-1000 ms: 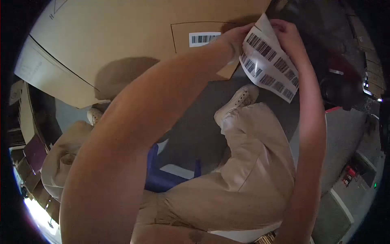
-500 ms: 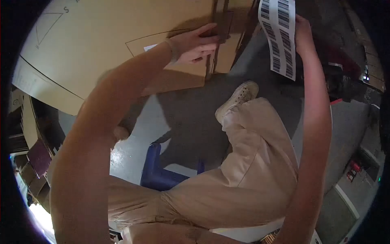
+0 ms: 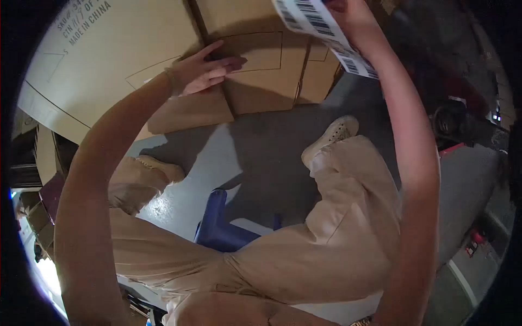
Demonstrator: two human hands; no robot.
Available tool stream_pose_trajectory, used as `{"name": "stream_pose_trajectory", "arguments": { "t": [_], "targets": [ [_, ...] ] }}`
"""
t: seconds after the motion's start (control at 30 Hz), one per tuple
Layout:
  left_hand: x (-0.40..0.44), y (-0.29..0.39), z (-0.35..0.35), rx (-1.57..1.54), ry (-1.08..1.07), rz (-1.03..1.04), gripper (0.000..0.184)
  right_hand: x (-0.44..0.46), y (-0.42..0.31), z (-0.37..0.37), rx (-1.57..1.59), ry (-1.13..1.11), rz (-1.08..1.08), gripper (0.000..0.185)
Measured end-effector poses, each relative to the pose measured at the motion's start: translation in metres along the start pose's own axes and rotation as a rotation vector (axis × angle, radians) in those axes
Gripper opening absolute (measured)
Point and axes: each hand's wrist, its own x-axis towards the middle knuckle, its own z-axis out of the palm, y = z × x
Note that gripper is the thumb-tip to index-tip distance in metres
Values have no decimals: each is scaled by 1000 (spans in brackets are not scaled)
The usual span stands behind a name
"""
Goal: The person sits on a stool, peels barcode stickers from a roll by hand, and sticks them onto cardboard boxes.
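Note:
My left hand (image 3: 209,70) rests against the printed side of a large cardboard box (image 3: 147,32), its fingers spread near the seam with a second cardboard box (image 3: 266,89). Nothing is held in it. My right hand (image 3: 356,27) grips a strip of white barcode labels (image 3: 315,19) at the upper right. The strip slants across the front of the boxes and hangs down past my wrist. My right fingertips are partly hidden in shadow at the top edge.
A third cardboard box (image 3: 321,70) stands at the right end of the row. Below me is a blue stool-like frame (image 3: 223,228) between my legs, on the grey floor (image 3: 261,157). Dark equipment (image 3: 451,117) is at the right.
My view has turned right, so the boxes appear further left and more box shows. My right hand has brought the label strip leftward, over the box fronts. My left hand stays on the box.

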Motion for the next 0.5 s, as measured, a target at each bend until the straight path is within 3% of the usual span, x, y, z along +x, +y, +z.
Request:
{"name": "stream_pose_trajectory", "arguments": {
  "t": [0.03,0.1,0.23,0.5],
  "targets": [
    [-5,7,4,-2,-6,-3,31,9,-2,8,-45,-18,-14,27],
    [-15,27,7,55,-302,-71,34,22,-6,17,-114,-46,-21,26],
    [-24,45,7,70,-354,-213,35,36,-7,20,-158,-99,-27,26],
    [-86,50,11,161,-342,-185,38,30,-27,12,-87,-85,-31,25]
  ]
}}
